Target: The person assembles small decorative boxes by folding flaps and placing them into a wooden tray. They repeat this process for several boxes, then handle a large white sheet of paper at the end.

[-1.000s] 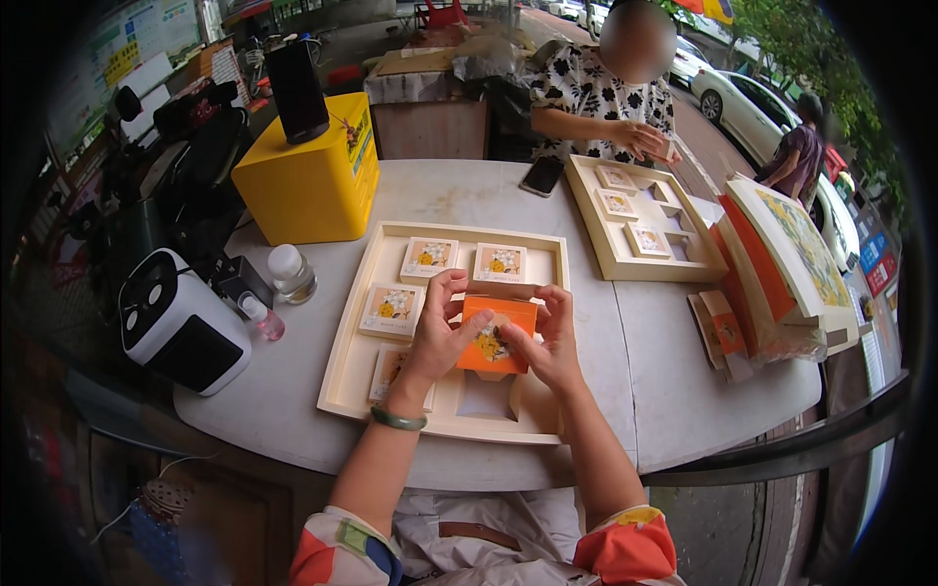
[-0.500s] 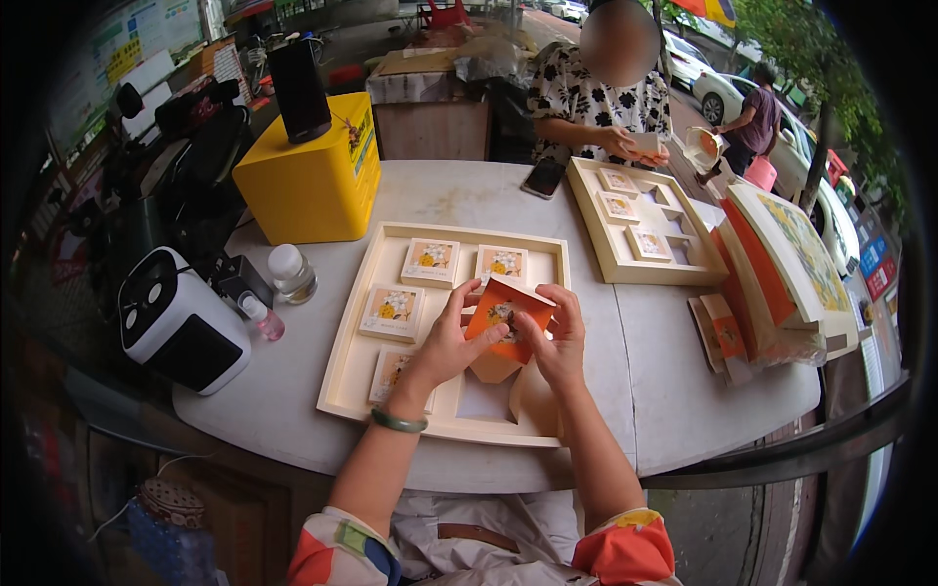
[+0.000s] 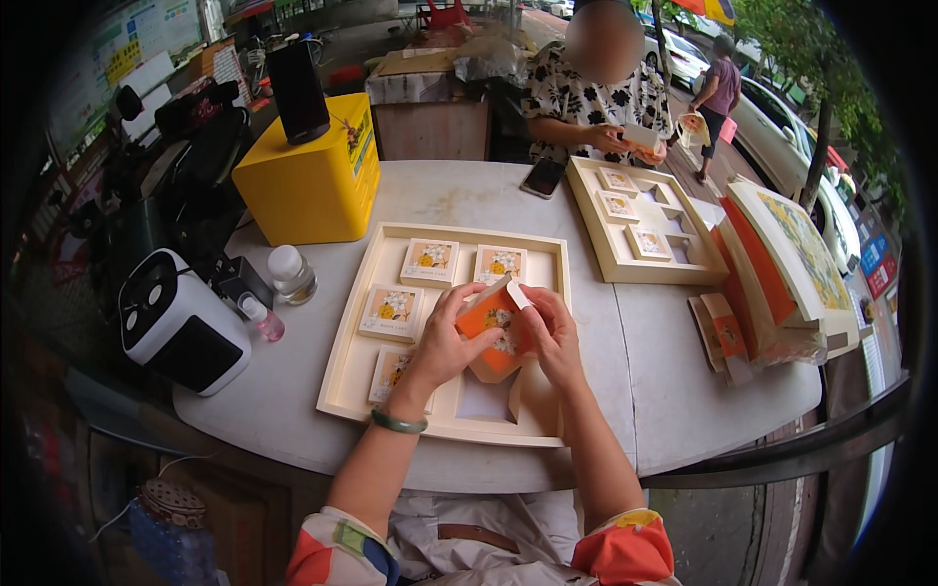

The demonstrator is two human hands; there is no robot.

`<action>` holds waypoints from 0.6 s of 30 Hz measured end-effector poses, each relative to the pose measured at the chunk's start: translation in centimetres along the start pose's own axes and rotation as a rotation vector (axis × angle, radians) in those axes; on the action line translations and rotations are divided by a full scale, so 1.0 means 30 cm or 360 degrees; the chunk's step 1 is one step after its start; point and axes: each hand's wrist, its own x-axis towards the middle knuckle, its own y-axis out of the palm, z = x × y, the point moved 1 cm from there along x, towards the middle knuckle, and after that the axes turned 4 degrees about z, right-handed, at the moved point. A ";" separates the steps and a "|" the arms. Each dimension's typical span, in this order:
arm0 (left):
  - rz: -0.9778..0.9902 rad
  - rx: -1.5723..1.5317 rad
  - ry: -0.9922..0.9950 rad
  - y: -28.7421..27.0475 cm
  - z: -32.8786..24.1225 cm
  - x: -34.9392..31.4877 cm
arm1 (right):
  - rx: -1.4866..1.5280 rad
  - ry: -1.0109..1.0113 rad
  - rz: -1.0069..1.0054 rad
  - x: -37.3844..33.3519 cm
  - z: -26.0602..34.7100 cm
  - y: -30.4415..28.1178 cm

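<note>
Between both hands, above the cream shallow box point(image 3: 344, 376), I hold a small orange carton point(image 3: 489, 327) with a flower print. My left hand point(image 3: 447, 342) grips its left side, thumb on the printed face. At its upper right, my right hand point(image 3: 555, 334) pinches a pale flap point(image 3: 515, 292). Several small square flower-printed boxes sit in the shallow box, such as one at the back point(image 3: 430, 261) and one at the left point(image 3: 392, 312). Below the carton, a recess with a pale lining point(image 3: 485, 400) shows in the tray; my hands hide part of the insert.
Across the table point(image 3: 440, 190) a person point(image 3: 596, 107) holds a small box over a second shallow box point(image 3: 625, 264). A phone point(image 3: 543, 178) lies nearby. Left stand a yellow cabinet point(image 3: 305, 186), a jar point(image 3: 292, 274), a pink bottle point(image 3: 262, 319) and a white-black appliance point(image 3: 186, 322); right, paper bags point(image 3: 782, 254).
The carton has tilted in my hands, and a pale flap now stands out at its upper right under my right fingers. Across the table the person has shifted slightly; a passer-by has walked farther off.
</note>
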 end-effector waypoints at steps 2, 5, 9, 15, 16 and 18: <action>-0.0130 0.0184 0.0104 -0.002 0.003 0.000 | 0.0002 0.0068 -0.0011 0.003 0.002 0.006; -0.0167 0.0652 0.0288 0.010 -0.012 -0.006 | 0.0017 0.0164 -0.0089 -0.002 0.019 0.014; -0.0116 0.0716 0.0349 0.049 -0.062 -0.010 | -0.0177 -0.0172 -0.0159 -0.001 0.000 0.020; -0.0090 0.0827 0.0332 0.050 -0.078 -0.016 | -0.0178 -0.0193 -0.0187 -0.006 0.030 0.022; -0.0115 0.0831 0.0365 0.052 -0.075 -0.015 | -0.0137 -0.0187 -0.0210 -0.006 0.028 0.021; -0.0133 0.0830 0.0413 0.051 -0.069 -0.012 | -0.0055 -0.0174 -0.0257 -0.006 0.021 0.019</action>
